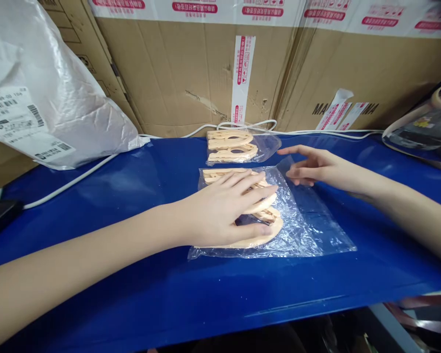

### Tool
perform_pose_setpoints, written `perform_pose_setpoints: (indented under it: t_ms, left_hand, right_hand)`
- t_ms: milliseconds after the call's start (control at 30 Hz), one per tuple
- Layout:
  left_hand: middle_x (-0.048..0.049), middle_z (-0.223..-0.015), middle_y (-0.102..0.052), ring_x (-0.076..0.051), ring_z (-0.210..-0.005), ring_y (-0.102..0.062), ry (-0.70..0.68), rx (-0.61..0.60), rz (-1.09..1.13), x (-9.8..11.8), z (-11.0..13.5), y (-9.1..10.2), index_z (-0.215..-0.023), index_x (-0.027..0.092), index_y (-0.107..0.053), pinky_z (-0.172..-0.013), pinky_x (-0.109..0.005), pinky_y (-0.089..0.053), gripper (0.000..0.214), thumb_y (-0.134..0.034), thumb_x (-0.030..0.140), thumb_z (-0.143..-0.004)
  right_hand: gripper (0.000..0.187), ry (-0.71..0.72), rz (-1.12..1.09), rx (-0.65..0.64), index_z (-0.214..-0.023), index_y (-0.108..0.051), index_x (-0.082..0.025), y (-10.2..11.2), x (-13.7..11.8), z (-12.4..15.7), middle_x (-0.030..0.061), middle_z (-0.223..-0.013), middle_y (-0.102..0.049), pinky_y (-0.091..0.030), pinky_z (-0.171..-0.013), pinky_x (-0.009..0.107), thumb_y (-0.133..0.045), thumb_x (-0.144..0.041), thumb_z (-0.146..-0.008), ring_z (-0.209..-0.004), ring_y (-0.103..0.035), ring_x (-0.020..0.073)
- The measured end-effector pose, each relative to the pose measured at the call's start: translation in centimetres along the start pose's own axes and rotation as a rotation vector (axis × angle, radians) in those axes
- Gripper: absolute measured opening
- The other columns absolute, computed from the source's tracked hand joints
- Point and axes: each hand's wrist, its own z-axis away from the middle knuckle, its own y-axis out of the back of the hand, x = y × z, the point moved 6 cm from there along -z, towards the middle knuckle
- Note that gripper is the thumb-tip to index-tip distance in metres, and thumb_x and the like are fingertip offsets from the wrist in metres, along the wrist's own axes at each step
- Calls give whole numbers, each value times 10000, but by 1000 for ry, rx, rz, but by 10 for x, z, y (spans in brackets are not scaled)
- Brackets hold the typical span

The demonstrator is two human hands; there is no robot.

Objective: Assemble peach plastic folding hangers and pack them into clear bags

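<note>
A clear plastic bag (301, 230) lies on the blue table (161, 289), with several beige plastic hangers (268, 215) inside its left part. My left hand (224, 211) rests flat on top of the bag, fingers spread over the hangers, pressing them down. My right hand (316, 166) hovers at the bag's far open edge, fingers stretched out and loosely curved, touching or nearly touching the film. Behind, a second smaller bag of the same hangers (231, 146) lies near the boxes.
Large cardboard boxes (191, 73) with red-and-white tape wall off the back. A white plastic mailer bag (40, 98) with labels sits at the left. A white cable (77, 179) runs along the table's rear. A machine (422, 127) stands at the right edge; a dark object (0, 215) lies far left.
</note>
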Motion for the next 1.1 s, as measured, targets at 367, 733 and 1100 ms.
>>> perform_pose_setpoints:
  t_ms: [367,733,1100]
  left_hand:
    - [-125,-1637,-217,-311,-1524,-147,-60,38,23,10,-10,-3,-1525,217,-358,-1226,-535,-176,695,-415,625,-967]
    - [-129,-1576,-364,-294,-1515,-194,-465,327,-230,41,1,10,-1309,109,-604,-1258,-508,-155,402,-435,325,-1016]
    - [-87,-1096,-732,-223,-1042,-664,-552,502,-264,45,10,14,-1026,80,-708,-1041,-332,-486,300,-553,330,-964]
  right_hand:
    - [591,133,-306,99,-1331,-540,-277,-10,-16,8,-21,-759,-709,-592,-687,353,-762,-337,-787,-721,-706,191]
    - [620,360,-245,-202,-1431,-453,-348,-33,-25,16,5,-1220,-685,-519,-1030,376,-687,-230,-869,-1177,-639,204]
    - [450,454,300,-2,-1346,-584,-303,-31,-23,13,26,-1374,-607,-388,-1137,475,-632,-412,-912,-1306,-527,252]
